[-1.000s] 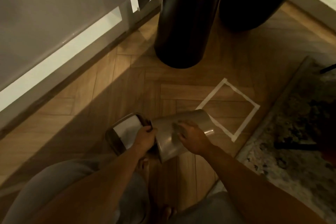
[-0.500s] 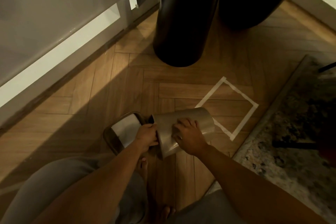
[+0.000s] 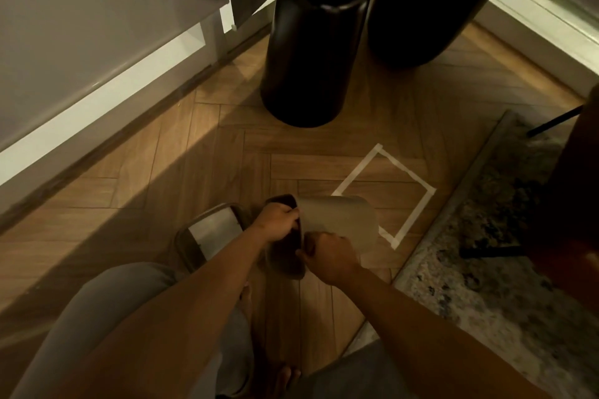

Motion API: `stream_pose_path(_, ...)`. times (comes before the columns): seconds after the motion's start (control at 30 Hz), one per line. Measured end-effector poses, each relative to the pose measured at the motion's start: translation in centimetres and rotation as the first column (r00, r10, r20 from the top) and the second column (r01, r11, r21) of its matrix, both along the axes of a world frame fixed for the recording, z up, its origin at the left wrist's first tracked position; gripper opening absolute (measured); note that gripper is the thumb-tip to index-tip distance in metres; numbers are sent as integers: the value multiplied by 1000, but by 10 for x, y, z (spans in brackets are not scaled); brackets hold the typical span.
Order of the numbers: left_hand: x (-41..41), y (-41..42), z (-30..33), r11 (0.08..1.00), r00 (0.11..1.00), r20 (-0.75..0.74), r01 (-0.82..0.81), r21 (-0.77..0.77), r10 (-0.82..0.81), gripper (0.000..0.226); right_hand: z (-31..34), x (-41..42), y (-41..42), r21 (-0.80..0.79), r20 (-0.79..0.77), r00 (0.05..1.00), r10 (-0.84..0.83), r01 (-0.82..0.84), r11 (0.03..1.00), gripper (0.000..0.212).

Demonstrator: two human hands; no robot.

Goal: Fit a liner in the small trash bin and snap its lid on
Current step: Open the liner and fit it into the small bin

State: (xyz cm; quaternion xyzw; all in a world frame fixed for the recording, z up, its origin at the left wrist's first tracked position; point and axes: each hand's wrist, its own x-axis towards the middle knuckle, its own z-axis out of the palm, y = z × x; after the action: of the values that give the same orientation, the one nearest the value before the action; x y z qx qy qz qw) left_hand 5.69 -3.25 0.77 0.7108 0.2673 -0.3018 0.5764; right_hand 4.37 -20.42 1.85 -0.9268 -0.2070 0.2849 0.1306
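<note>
The small grey trash bin [image 3: 340, 220] lies on its side on the wooden floor, its open mouth turned toward me and its base reaching the taped square. My left hand [image 3: 275, 220] grips the upper rim of the mouth. My right hand [image 3: 327, 257] is closed on the lower rim. The inside of the mouth looks dark; I cannot tell whether a liner is in it. The bin's lid [image 3: 210, 233], dark-framed with a pale flap, lies flat on the floor just left of my left hand.
A white tape square [image 3: 384, 191] marks the floor behind the bin. Two tall dark cylinders [image 3: 311, 52] stand beyond it. A speckled rug [image 3: 486, 269] runs along the right, a pale wall and skirting along the left. My knees are at the bottom edge.
The bin's mouth has swung round toward me. My right hand slid from the bin's side down to the lower rim; my left hand stays on the upper rim.
</note>
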Motion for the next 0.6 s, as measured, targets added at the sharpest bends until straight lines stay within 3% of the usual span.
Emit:
stream_pose_path(0.2, -3, -11, 0, 999, 999, 40, 4, -32, -3, 32, 5, -3, -9, -1, -47, 996, -75, 75, 997, 22)
stream_pose_path(0.4, -16, 5, 6, 980, 990, 117, -103, 168, 84, 38, 19, 4, -30, 54, -15, 984, -178, 179, 982, 21)
stream_pose_path(0.5, -29, 19, -11, 975, 984, 53, -178, 135, 172, 53, 22, 0, -37, 79, 25, 980, -196, 193, 978, 19)
stream_pose_path(0.6, -44, 30, -56, 974, 979, -2, -203, 102, 204, 87, 26, -2, -42, 130, 64, 965, -254, 244, 961, 22)
